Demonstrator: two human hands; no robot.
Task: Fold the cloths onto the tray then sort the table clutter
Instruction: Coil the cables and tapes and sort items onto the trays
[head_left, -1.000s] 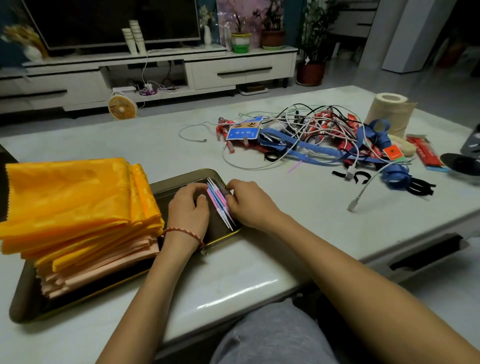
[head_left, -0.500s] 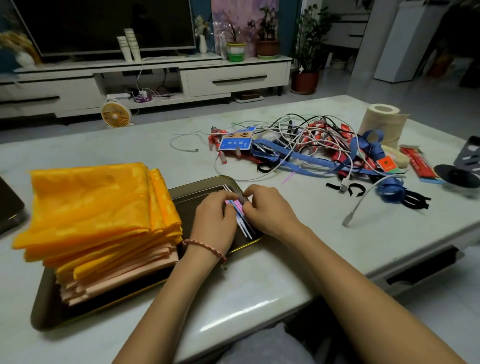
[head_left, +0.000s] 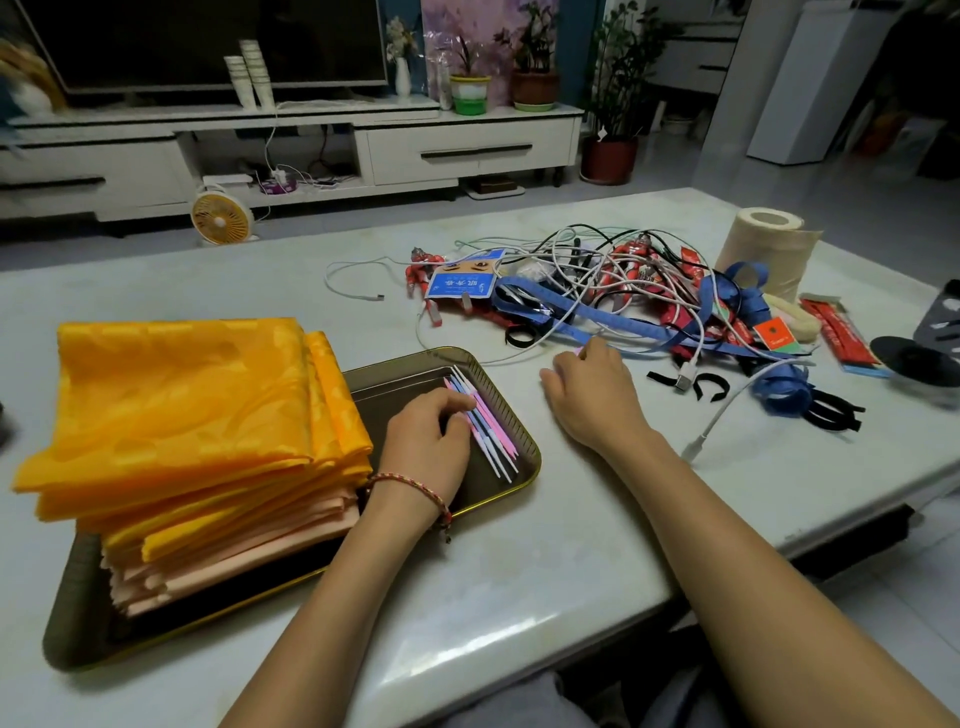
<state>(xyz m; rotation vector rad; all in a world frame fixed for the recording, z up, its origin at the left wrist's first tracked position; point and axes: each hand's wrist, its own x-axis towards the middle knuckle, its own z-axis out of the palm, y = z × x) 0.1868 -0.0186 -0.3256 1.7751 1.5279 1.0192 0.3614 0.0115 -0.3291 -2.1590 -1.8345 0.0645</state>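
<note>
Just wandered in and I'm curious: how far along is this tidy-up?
Done: the folded orange and pink cloths sit stacked on the tray. In hand: the left hand touches the thin plastic sticks lined up in the tray, while the right hand reaches the clutter's edge. Left: the cable tangle, blue ribbons, red packets and paper roll.

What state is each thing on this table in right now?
cloth stack, folded, piled on tray.
tray, holds cloths and sticks.
sticks, lying side by side in tray.
left hand, fingers rest on sticks.
right hand, fingertips at pink stick, grip unclear.
cables, tangled.
tissue roll, upright.
</note>
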